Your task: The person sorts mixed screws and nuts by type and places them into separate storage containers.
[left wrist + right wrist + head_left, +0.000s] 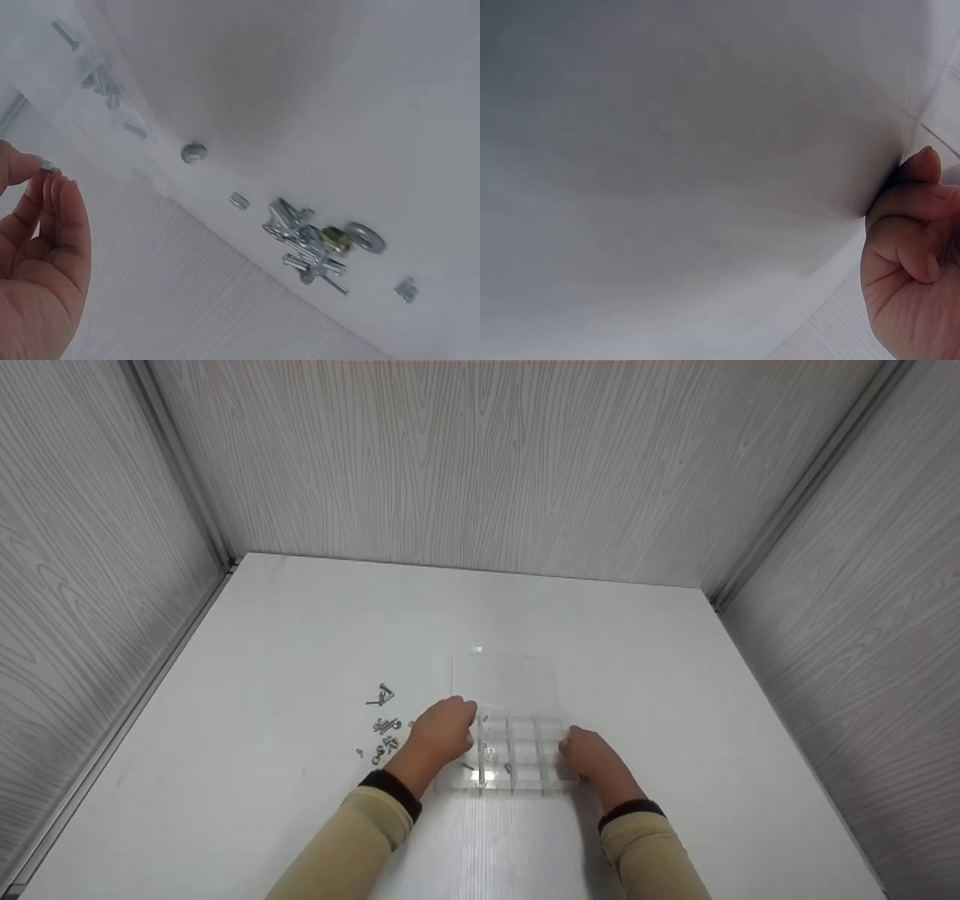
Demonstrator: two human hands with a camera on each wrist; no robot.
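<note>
Clear plastic box (514,754), lid flung back, sits between both hands. The left hand (441,735) pinches a small nut (47,166) between thumb and fingertips at the box's left edge; loose screws (382,731) lie just left of it. The right hand (589,757) rests curled against the box's right wall, though whether it grips the wall I cannot tell. That nut could slip from so slight a pinch and bounce among the screws. Bare table (675,675) spreads beyond the right hand.
</note>
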